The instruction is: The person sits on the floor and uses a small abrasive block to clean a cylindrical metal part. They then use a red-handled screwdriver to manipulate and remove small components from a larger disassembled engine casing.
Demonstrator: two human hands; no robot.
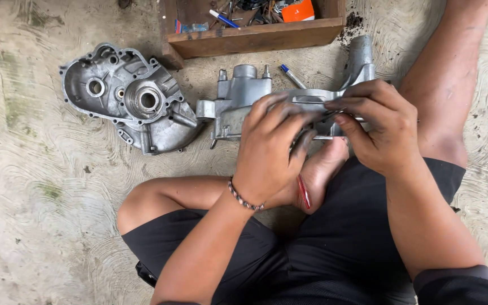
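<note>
We sit cross-legged on the rough concrete floor with a grey cast-aluminium engine casing half lying just past our feet, at twelve o'clock from our knees. Our left hand is curled over its near edge, fingers bent onto the metal; our right hand pinches a thin, dark sliver of something against the casing's rim, too small to identify. We judge the casting heavy, rigid and probably oily, with sharp flanges, so the thick bosses and outer walls offer the safest hold. A second grey casing half lies at ten o'clock, touching the first. A wooden tray of tools sits at twelve.
</note>
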